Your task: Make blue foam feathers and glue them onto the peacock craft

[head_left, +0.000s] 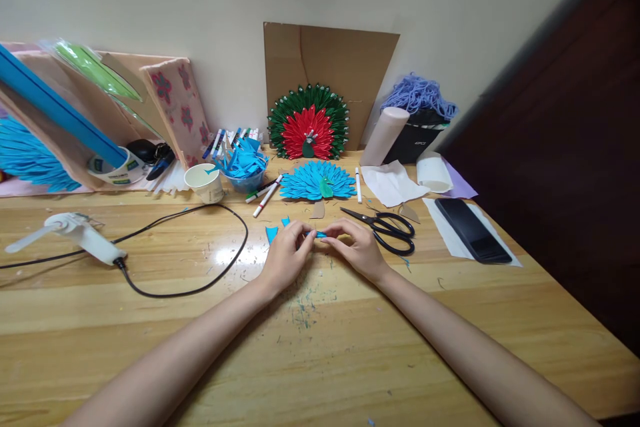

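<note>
Between my two hands is a small blue paper piece (316,235), pinched at both ends. My left hand (290,253) grips its left end with thumb and fingertips. At the other end, my right hand (357,247) holds it the same way. Two more blue scraps, one a cut paper piece (271,234), lie just left of my left hand. Black-handled scissors (387,227) rest open beside my right hand. Behind the hands lies a blue fan of petals (300,181) with a green bird-shaped piece (326,187) on its front.
A white glue gun (85,237) with a looping black cable (200,290) lies at left. Blue strips fill a small tub (245,177) next to a paper cup (204,181). A red-green peacock fan (309,127) leans on cardboard (345,67). A phone (473,230) lies at right.
</note>
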The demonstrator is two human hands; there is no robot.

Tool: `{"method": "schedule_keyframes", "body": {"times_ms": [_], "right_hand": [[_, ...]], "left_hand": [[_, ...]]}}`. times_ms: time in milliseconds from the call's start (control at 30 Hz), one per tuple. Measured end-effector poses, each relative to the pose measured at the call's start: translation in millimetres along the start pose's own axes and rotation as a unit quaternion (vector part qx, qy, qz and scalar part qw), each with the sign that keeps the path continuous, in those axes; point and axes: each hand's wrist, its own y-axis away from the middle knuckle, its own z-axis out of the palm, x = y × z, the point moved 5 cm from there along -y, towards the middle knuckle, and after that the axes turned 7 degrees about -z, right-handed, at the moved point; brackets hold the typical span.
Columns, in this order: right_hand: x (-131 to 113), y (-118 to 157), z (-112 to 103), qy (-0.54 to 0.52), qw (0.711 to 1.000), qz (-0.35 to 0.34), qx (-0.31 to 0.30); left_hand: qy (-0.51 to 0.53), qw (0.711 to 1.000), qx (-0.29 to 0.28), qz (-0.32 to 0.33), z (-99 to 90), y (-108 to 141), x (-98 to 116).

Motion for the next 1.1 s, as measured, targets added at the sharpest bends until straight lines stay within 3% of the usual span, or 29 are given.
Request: {"method": "schedule_keyframes", "body": {"times_ms": [400,1100], "right_hand": [[0.6,-0.2,0.2,0.006,1.000,0.007,0.001],[1.8,0.7,0.0,0.015,1.000,0.011,0.000]], "left_hand": [[0.007,1.000,0.007,0.017,0.3,-1.1,-1.0],[0.055,0.998,-0.026,-0.017,2.9,-3.3,-1.7]]}}
